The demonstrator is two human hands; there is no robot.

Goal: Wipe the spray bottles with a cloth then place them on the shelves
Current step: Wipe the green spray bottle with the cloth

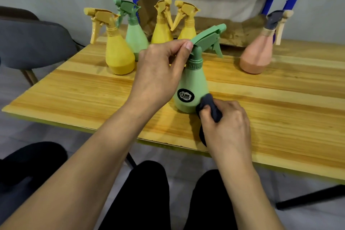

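Soft, even indoor light. The green spray bottle throws a faint shadow on the wooden table. Edges bow out, fine detail's kinda smeary.

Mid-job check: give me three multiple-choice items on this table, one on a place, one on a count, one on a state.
1. Where on the wooden table does the pink spray bottle stand?
A) far right, alone
B) dead centre
C) near left corner

2. How many yellow spray bottles are there?
A) two
B) three
C) five

3. What is the right hand doing?
A) lying flat
B) gripping the dark cloth against the green spray bottle
C) hanging idle

Answers: A, it stands apart at the right. B, three yellow bodies stand at the back left. B, its fingers curl round the cloth at the bottle's base.
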